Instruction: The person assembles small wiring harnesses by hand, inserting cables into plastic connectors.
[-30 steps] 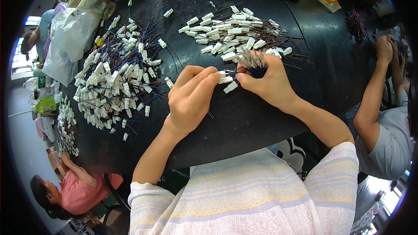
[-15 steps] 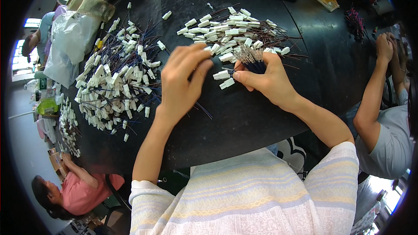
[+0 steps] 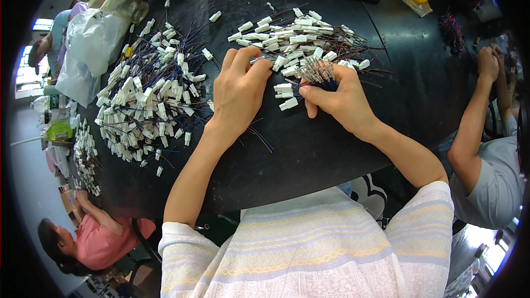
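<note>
two hands (image 3: 237, 91) — two connector piles (image 3: 146, 99)

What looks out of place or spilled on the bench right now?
Little stands out. A few white connectors lie loose, apart from the left pile, and a couple sit stray by the right hand, which grips a wire bundle. Nothing looks damaged.
</note>
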### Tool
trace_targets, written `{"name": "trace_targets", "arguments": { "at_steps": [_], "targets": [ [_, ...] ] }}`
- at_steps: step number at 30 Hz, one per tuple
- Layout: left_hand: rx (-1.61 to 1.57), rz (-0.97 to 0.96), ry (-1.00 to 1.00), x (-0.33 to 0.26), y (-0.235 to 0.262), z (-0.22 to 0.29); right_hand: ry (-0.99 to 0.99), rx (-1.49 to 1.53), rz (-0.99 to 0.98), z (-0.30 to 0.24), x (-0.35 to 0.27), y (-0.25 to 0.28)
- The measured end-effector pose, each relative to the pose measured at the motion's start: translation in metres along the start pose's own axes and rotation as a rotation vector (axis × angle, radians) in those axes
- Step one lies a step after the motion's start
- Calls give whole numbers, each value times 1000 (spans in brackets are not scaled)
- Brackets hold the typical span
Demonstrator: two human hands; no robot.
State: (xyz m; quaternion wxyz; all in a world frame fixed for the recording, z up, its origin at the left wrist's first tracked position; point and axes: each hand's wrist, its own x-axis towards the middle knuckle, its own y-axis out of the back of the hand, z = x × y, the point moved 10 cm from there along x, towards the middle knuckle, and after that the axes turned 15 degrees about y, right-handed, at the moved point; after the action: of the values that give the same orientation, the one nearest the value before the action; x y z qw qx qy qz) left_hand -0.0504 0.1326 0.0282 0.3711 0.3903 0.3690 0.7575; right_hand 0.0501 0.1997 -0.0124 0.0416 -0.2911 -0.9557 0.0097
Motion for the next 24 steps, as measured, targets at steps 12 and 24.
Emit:
{"name": "trace_targets", "arguments": {
  "at_steps": [12,24],
  "targets": [
    [-357,-128,375,-21,8,-26,83,-27,-34,-2,1,-3],
    [-383,-43,104,-27,25,12,55,-25,-27,2,0,-4]
  ]
}}
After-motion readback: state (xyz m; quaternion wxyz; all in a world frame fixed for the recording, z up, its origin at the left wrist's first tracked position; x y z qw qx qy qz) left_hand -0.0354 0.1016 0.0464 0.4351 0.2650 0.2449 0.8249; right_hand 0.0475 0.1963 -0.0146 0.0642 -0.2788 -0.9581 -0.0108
